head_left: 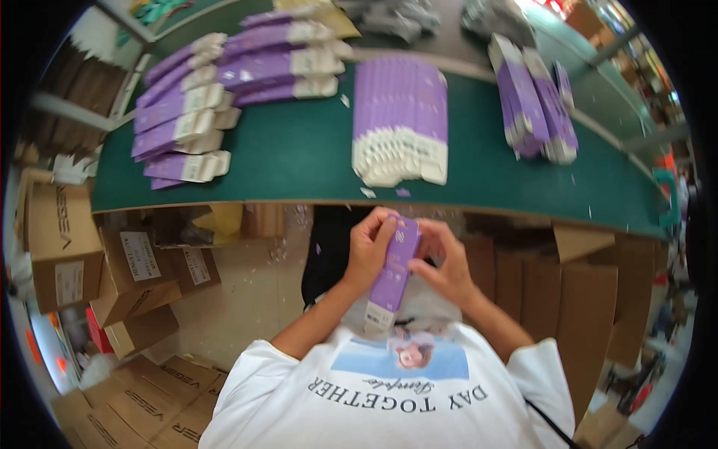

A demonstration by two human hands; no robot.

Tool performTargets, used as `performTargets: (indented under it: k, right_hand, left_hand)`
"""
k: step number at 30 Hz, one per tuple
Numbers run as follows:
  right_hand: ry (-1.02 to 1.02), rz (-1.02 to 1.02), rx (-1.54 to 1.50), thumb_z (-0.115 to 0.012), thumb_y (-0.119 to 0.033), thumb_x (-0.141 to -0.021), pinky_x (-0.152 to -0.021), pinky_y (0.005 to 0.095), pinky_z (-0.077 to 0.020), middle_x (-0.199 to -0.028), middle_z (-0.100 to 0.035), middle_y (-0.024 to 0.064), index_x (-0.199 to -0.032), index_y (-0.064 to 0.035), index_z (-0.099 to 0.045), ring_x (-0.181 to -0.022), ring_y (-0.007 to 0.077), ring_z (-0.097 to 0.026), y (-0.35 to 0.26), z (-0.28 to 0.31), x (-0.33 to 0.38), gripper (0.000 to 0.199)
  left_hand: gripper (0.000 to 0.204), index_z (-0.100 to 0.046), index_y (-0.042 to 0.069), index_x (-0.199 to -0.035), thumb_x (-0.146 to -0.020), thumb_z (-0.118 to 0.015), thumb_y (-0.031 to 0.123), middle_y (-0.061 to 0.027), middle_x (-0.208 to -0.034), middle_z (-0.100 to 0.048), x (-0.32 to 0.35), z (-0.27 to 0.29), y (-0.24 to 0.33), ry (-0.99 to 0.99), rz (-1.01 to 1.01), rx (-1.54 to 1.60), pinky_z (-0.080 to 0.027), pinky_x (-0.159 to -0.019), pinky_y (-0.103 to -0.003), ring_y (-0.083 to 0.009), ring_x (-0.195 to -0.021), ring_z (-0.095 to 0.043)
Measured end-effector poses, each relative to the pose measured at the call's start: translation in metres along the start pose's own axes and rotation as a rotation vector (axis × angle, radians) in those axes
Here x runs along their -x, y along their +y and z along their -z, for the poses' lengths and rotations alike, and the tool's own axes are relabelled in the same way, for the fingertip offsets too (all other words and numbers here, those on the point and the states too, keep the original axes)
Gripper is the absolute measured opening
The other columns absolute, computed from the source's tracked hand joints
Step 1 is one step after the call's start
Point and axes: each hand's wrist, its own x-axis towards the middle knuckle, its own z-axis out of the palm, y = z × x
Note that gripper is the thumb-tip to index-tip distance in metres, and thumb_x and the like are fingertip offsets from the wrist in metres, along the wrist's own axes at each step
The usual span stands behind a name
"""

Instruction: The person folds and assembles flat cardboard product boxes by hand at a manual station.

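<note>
A slim purple-and-white carton (394, 268) is held in front of my chest, its white end tilted down toward my shirt. My left hand (368, 247) grips it along its left side near the upper end, thumb on the front face. Close to its right edge is my right hand (446, 258), with thumb and forefinger apart and the other fingers partly behind the carton. Whether those fingers touch it cannot be made out. Just past my hands, a fanned row of flat purple cartons (400, 112) lies on the green table (292, 157).
More purple cartons (179, 135) lie in stacks at the table's left, and others (535, 105) at the right. Grey plastic bags (396, 19) sit at the back. Cardboard boxes (138, 262) stand below left; brown cardboard sheets (557, 288) lean below right. Paper scraps (368, 193) dot the table edge.
</note>
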Motion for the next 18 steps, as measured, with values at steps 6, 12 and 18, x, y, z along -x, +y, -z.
performTargets:
  k: [6,12,18]
  right_hand:
    - [-0.276,-0.21,-0.021,-0.071,0.0,-0.086,-0.07,0.0239,-0.0516,-0.101,-0.066,0.0081,-0.128,-0.001,-0.054,-0.078,0.0111,-0.06,0.008,-0.024,0.012,0.045]
    - [-0.108,-0.081,0.214,-0.065,-0.001,-0.09,-0.075,0.0224,-0.0486,-0.104,-0.066,0.0073,-0.122,-0.0005,-0.062,-0.087,0.0113,-0.06,-0.044,-0.009,-0.065,0.032]
    - [-0.064,0.761,0.797,-0.07,-0.005,-0.084,-0.084,0.037,-0.0524,-0.116,-0.068,0.0079,-0.117,-0.0087,-0.067,-0.097,0.0249,-0.065,-0.056,-0.045,-0.174,0.033]
  left_hand:
    - [0.011,-0.064,0.004,-0.099,-0.101,-0.057,0.013,-0.0008,-0.095,-0.065,-0.038,0.025,0.037,0.288,-0.159,0.149,-0.045,-0.068,-0.017,-0.0044,-0.074,-0.052]
    - [0.012,-0.062,0.006,-0.106,-0.103,-0.055,0.014,-0.0045,-0.106,-0.066,-0.056,0.09,0.069,0.171,-0.205,0.46,-0.052,-0.085,-0.027,-0.0089,-0.09,-0.06]
    - [0.015,-0.061,0.005,-0.112,-0.102,-0.056,0.015,-0.0078,-0.117,-0.064,-0.063,0.105,0.098,0.62,-0.495,0.327,-0.049,-0.097,-0.034,-0.0152,-0.105,-0.058]
